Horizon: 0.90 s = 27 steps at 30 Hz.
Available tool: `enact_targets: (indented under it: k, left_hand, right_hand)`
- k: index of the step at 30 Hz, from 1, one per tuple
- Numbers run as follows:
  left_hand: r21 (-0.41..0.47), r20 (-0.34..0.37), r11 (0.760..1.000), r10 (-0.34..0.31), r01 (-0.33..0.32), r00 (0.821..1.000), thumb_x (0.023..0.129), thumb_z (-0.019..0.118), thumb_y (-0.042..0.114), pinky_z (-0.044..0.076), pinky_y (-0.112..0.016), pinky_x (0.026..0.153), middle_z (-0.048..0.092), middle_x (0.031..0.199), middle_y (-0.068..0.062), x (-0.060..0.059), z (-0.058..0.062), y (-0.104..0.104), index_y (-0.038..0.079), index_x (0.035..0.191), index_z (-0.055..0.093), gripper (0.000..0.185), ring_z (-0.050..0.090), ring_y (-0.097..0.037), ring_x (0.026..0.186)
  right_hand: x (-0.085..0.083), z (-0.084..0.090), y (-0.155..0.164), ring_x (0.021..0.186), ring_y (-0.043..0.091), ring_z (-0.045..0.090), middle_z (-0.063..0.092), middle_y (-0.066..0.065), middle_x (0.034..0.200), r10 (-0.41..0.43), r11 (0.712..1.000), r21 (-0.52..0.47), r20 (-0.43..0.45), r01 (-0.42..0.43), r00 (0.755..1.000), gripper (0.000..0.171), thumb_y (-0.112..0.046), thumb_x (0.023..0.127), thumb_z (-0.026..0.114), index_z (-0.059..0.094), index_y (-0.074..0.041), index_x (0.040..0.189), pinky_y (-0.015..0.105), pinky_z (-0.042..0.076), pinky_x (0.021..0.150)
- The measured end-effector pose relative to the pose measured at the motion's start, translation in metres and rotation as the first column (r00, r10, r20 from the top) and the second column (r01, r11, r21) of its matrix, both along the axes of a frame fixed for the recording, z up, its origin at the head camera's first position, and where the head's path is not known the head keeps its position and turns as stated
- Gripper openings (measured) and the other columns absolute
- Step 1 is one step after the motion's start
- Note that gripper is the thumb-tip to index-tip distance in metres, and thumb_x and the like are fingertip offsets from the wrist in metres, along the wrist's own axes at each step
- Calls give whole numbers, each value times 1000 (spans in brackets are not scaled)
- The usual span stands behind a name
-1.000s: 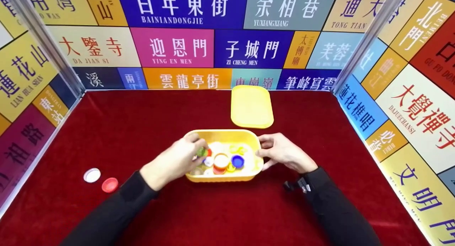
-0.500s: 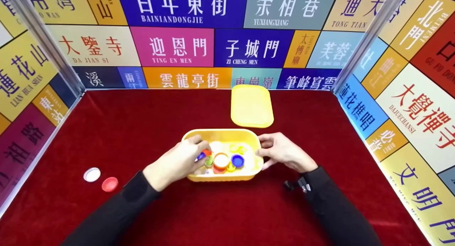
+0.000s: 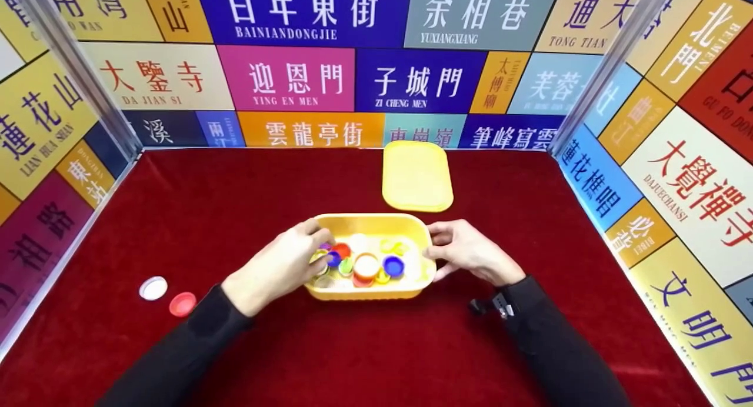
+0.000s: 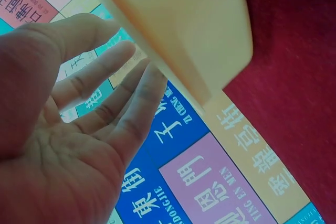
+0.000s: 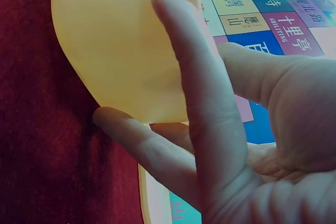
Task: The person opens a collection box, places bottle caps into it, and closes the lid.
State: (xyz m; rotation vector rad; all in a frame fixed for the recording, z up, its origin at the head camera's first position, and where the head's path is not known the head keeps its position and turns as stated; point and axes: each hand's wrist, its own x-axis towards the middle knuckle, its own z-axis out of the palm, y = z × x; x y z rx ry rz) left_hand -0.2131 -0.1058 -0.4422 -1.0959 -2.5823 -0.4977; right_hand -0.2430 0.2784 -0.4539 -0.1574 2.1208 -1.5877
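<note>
Yellow tub [image 3: 372,221] sits centre of the red cloth [image 3: 247,195], open, loaded with bottle caps [image 3: 366,266] in mixed colours: white, blue, red, yellow, green. Its lid [image 3: 417,176] lies flat on the cloth just behind it, toward the back wall, apart from the tub.

Left hand [image 3: 281,267] is over the tub's left end, fingers dipped inside among the caps at that side. Left wrist view shows the palm [image 4: 63,145] with fingers fairly straight and loosely spread, tub wall [image 4: 178,30] right beside the fingertips, nothing visibly between them. From the head view the fingertips sit on or by a yellowish cap [image 3: 318,256] and a blue one [image 3: 333,258]; can't confirm a pinch, they're partly hidden by the hand itself. Reads as relaxed and holding nothing.

Right hand [image 3: 467,253] is against the tub's right end, outside the wall. Right wrist view: fingers [image 5: 205,103] extended, one lower finger touching the tub's outer side [image 5: 121,51] down at cloth level, thumb held clear. Bracing contact, not a wrapped grip.

Two loose caps on the cloth well to the left of the tub: white cap [image 3: 153,288] and red cap [image 3: 182,304], just beside each other, both apart from the left forearm. Both arms in black sleeves [image 3: 547,336]. Walls around the cloth are panels of coloured signs with Chinese lettering [image 3: 288,77].
</note>
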Motion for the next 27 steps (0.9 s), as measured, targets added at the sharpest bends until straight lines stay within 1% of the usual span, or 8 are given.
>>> enact_targets:
  k: [3,7,10,13,16,18,22,27]
  left_hand:
    - [5,4,1000,18,-18,1000,100,92,11,71,-37,83,72,111,-14,0,0,-7,5,115,80,21,73,-24,89]
    - [24,29,998,49,-50,998,99,91,8,69,-37,81,71,110,-15,2,2,-16,4,119,82,23,71,-25,89]
    - [43,20,997,64,-65,998,99,89,5,67,-38,81,73,110,-16,2,2,-25,2,120,82,22,72,-26,90]
    - [61,7,994,85,-86,996,100,89,5,69,-41,85,74,111,-17,2,2,-34,1,120,82,21,74,-28,93]
    - [68,9,990,124,-125,992,101,89,7,71,-43,90,74,112,-17,4,2,-45,2,122,82,22,75,-30,96]
    - [73,12,985,156,-156,988,102,89,8,71,-45,92,74,113,-16,5,2,-53,3,123,82,23,75,-31,97]
    - [81,16,972,219,-219,976,101,89,8,70,-49,91,75,114,-16,8,1,-71,4,123,83,24,77,-33,99]
    - [61,62,948,309,-312,949,100,88,9,69,-56,92,75,116,-18,12,-4,-96,5,123,83,24,76,-39,103]
  right_hand:
    - [0,0,0,106,33,85,76,34,144,6,1000,-2,-4,-6,1000,57,2,105,75,62,6,160,43,74,73]
    - [0,0,0,103,32,86,76,35,142,10,1000,-4,-5,-10,1000,56,3,105,75,63,6,160,43,74,74]
    - [0,0,0,103,32,86,76,34,143,5,1000,0,-3,-5,1000,56,2,105,75,63,5,160,43,74,73]
    - [0,1,0,104,32,86,76,34,143,3,1000,2,-2,-3,1000,57,2,105,75,63,5,160,43,74,74]
    - [0,0,1,104,33,86,75,35,144,1,1000,0,-1,-1,1000,56,2,105,75,63,6,160,43,74,74]
    - [0,0,1,104,33,86,75,35,143,0,1000,-1,0,0,1000,56,3,105,75,63,6,160,43,74,74]
    - [0,0,1,103,33,85,75,36,143,5,1000,-1,-5,-5,1000,56,3,105,75,63,7,159,43,74,74]
    - [0,-1,1,104,33,85,75,35,143,4,1000,2,-7,-4,1000,56,2,106,75,62,7,160,42,74,73]
